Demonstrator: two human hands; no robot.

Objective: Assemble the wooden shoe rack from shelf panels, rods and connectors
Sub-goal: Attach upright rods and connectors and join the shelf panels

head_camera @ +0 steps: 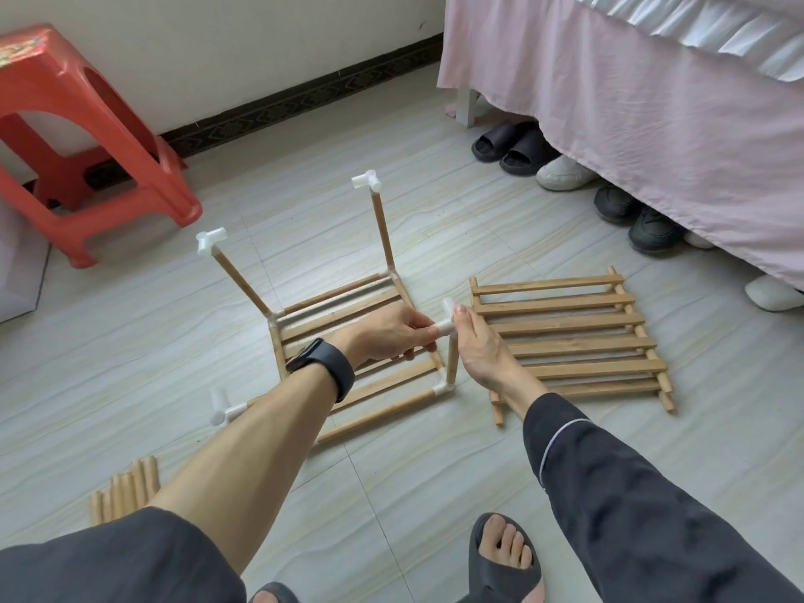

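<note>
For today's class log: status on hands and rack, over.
Left hand, right hand gripping white plastic T-connector atop near-right wooden rod. Spare slatted wooden panel flat alongside. Nothing blocking.

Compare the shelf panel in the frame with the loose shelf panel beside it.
The framed shelf panel has white connectors and rods standing at its corners; the loose shelf panel has none. Arms partly hide the framed panel; the loose one shows almost whole. Both are slatted wood lying flat.

red stool (78, 137), white connectors (448, 326) (pink bedskirt (631, 102))
</note>
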